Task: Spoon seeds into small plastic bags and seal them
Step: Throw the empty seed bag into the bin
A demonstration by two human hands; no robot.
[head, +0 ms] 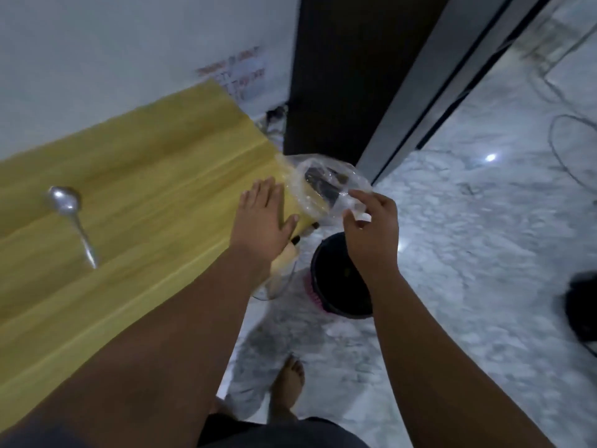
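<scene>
The only writing in the head view is on a sheet of paper stuck to the white wall beyond the bench. It carries several lines of reddish lettering, too blurred to read with any confidence. No brand or label shows on anything else.

The left hand lies palm down on the yellow wood-grain bench close to its far right corner. Its fingers are straight and slightly spread, the thumb out toward the bench edge, and it grips nothing. Its fingertips sit just beside the clear plastic bag. The left forearm runs across the bench from the lower left.

The right hand is held off the bench edge, above the floor, with fingers curled. Thumb and fingertips pinch the near edge of the plastic bag, where a small white fold of film shows between them. The bag sits at the bench corner, partly overhanging it, puffed open, with a dark mass inside; whether that is seeds I cannot tell.

A metal spoon lies on the bench well to the left, bowl up and away from both hands.

Below the right hand a black bucket stands on the marbled floor, near a bare foot.
</scene>
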